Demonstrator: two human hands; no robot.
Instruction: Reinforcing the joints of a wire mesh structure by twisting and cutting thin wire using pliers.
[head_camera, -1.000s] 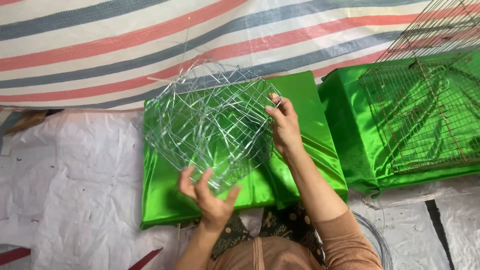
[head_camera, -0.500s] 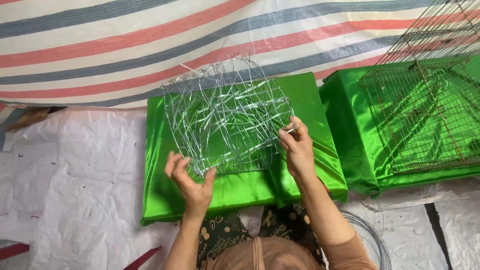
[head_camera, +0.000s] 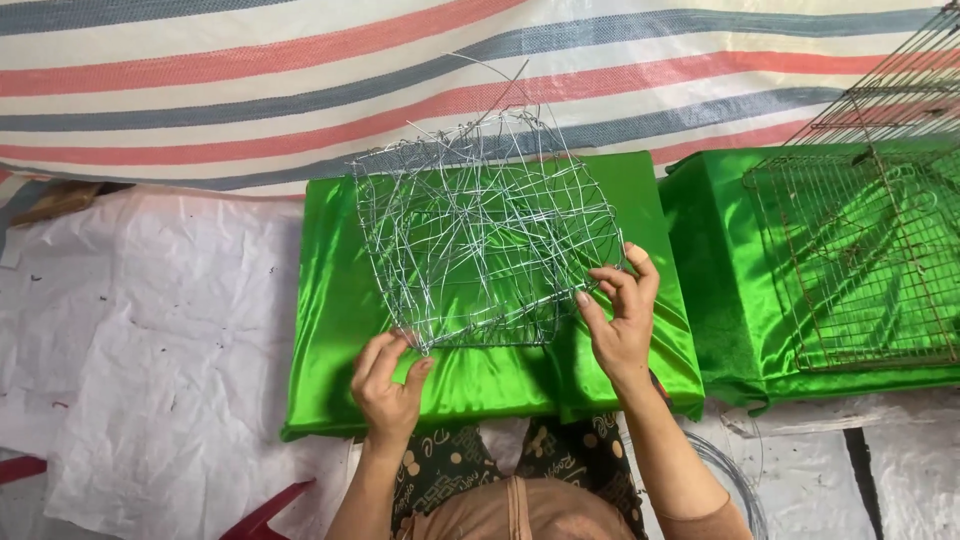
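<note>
Both hands, left hand (head_camera: 388, 385) and right hand (head_camera: 620, 315), pinch the wire basket (head_camera: 485, 235) by its bottom corners; it stands nearly square, loose wire ends pointing up the frame.

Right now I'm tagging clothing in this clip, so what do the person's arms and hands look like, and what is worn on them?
Both hands, left and right, are bare: no gloves, rings or watch visible. Forearms are uncovered; a peach-brown sleeve edge shows at the right elbow.
</note>
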